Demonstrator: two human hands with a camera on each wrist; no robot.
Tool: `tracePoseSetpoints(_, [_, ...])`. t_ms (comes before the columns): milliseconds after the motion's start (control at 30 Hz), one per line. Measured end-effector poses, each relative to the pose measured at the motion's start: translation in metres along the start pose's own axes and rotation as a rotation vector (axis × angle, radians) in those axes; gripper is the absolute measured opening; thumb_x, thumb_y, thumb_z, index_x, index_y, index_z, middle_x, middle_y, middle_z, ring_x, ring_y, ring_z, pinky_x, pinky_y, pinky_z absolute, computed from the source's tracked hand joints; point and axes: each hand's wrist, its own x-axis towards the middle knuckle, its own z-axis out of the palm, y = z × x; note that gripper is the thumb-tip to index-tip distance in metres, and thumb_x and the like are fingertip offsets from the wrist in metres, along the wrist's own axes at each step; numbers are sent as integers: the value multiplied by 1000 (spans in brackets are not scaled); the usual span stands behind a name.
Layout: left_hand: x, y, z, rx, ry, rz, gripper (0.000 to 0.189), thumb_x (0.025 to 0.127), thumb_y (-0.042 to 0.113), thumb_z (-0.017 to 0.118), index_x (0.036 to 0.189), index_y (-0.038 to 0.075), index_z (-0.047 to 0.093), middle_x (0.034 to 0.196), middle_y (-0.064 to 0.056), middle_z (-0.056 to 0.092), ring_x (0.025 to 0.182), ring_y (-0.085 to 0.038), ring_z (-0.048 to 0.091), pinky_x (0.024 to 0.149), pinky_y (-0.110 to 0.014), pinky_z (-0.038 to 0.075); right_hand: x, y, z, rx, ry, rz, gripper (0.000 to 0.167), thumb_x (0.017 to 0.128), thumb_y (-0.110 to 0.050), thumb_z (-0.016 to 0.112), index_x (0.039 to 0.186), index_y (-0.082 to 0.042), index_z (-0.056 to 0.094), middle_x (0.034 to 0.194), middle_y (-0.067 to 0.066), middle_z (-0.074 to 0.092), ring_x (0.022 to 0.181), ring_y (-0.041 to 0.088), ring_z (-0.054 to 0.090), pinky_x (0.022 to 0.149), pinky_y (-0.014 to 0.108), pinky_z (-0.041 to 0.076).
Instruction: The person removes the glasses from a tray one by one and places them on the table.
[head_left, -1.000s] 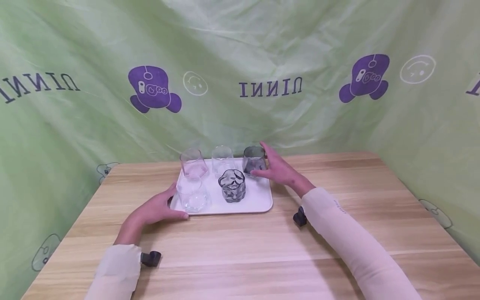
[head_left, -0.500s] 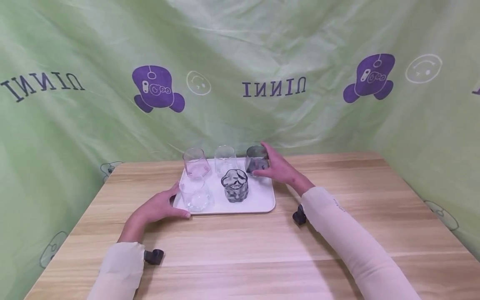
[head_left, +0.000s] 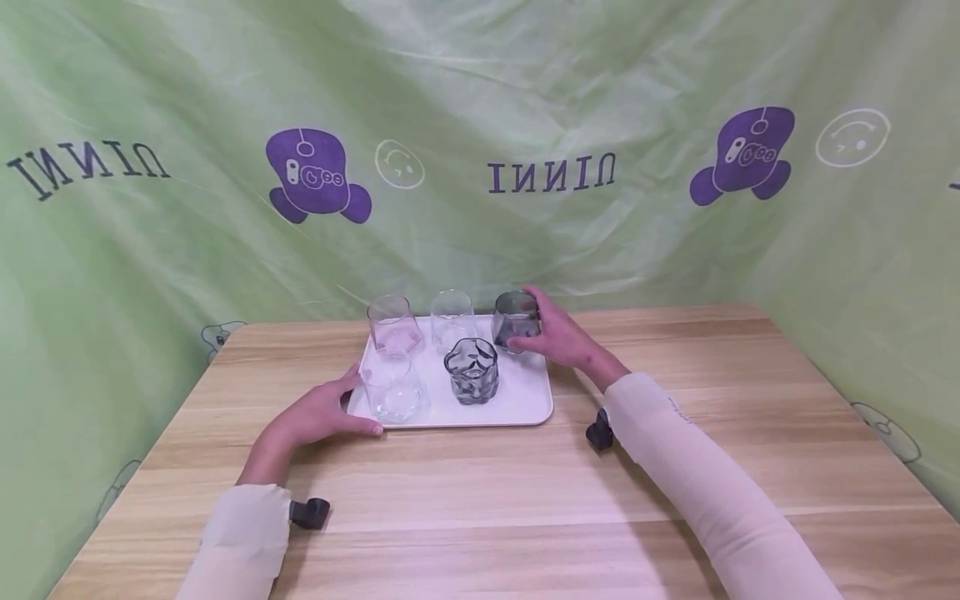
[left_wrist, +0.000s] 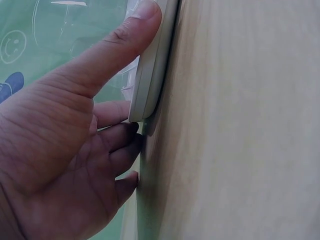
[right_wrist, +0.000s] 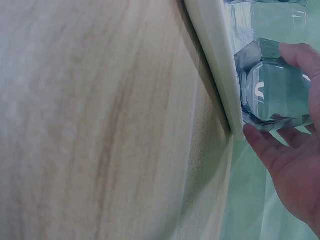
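Observation:
A white tray (head_left: 525, 408) lies on the table with several drinking glasses on it. My right hand (head_left: 562, 333) grips a smoky grey glass (head_left: 514, 312) at the tray's back right; in the right wrist view its base rests close to the tray rim. At the tray's front left corner, my left hand (head_left: 318, 415) holds the edge, its thumb (left_wrist: 127, 42) over the front rim and its fingers by the left side. Beside that hand stands a clear glass (head_left: 393, 400). A wavy grey glass (head_left: 474, 379) is at front centre. Behind are a pinkish glass (head_left: 392, 321) and another clear glass (head_left: 452, 315).
The wooden table (head_left: 465, 500) extends in front of the tray and to both sides. A green printed curtain (head_left: 427, 242) hangs right behind the table's back edge and along the sides. Small black devices (head_left: 311, 512) are worn at both wrists.
The whole view has shifted slightly, so tray, glasses and hands appear a little farther right. Both hands keep their places on the tray and the smoky grey glass.

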Motion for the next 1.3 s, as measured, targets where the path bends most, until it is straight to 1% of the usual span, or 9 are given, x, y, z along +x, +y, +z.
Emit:
tracePoseSetpoints(167, [0, -1, 0, -15, 2, -14, 122, 76, 50, 90, 159, -8, 23, 167, -26, 12, 151, -46, 16, 119, -60, 19, 0, 1, 0, 25, 9, -3, 100, 84, -17, 88, 159, -8, 23, 142, 19, 52, 126, 34, 55, 110, 50, 42])
tracePoseSetpoints(267, [1, -1, 1, -30, 0, -17, 121, 76, 49, 90, 159, -7, 23, 168, -24, 11, 151, -46, 16, 119, -60, 19, 0, 2, 0, 30, 17, -9, 98, 83, -16, 88, 158, -6, 25, 141, 21, 53, 126, 36, 56, 109, 51, 43])
tracePoseSetpoints(500, [0, -1, 2, -68, 1, -17, 123, 76, 46, 91, 163, 2, 18, 166, -27, 18, 150, -46, 22, 118, -61, 21, 0, 2, 0, 52, 31, -8, 92, 82, -11, 88, 153, -4, 31, 139, 22, 56, 125, 37, 56, 109, 50, 43])
tracePoseSetpoints(700, [0, 0, 2, -104, -7, -1, 123, 77, 42, 91, 164, 2, 14, 164, -30, 20, 150, -47, 21, 119, -62, 19, -1, -1, -2, 56, 39, 25, 92, 81, -10, 87, 154, -5, 31, 139, 21, 56, 126, 36, 56, 109, 49, 44])
tracePoseSetpoints(767, [0, 1, 2, -83, -8, -16, 123, 77, 45, 91, 164, 3, 14, 164, -31, 19, 151, -50, 15, 119, -65, 10, -2, -2, -4, 61, 47, 35, 91, 81, -10, 87, 153, -5, 32, 139, 21, 56, 126, 36, 56, 108, 49, 44])
tracePoseSetpoints(833, [-1, 1, 2, -29, -7, -46, 123, 77, 50, 89, 164, 4, 16, 164, -31, 20, 151, -52, 9, 116, -70, 2, -3, -4, -7, 68, 62, 42, 90, 81, -10, 88, 153, -5, 33, 139, 20, 55, 126, 36, 55, 107, 49, 45])
tracePoseSetpoints(933, [-2, 1, 1, 57, -7, -101, 123, 76, 59, 86, 164, 6, 18, 164, -31, 18, 151, -54, -3, 107, -79, -10, -7, -7, -14, 87, 83, 43, 89, 82, -11, 87, 152, -6, 33, 140, 21, 55, 125, 37, 56, 105, 51, 47])
tracePoseSetpoints(1067, [-2, 0, 0, 87, -16, -131, 123, 76, 63, 83, 165, 8, 19, 165, -30, 17, 151, -53, -7, 101, -84, -13, -12, -10, -23, 107, 96, 55, 90, 82, -13, 87, 154, -8, 32, 142, 22, 53, 126, 39, 55, 106, 54, 45])
tracePoseSetpoints(1300, [-4, 1, 1, 75, -26, -128, 122, 76, 62, 83, 165, 8, 18, 166, -30, 15, 151, -52, -8, 100, -84, -14, -26, -4, -43, 91, 129, 88, 93, 83, -15, 86, 156, -9, 29, 145, 22, 51, 128, 41, 53, 109, 57, 40])
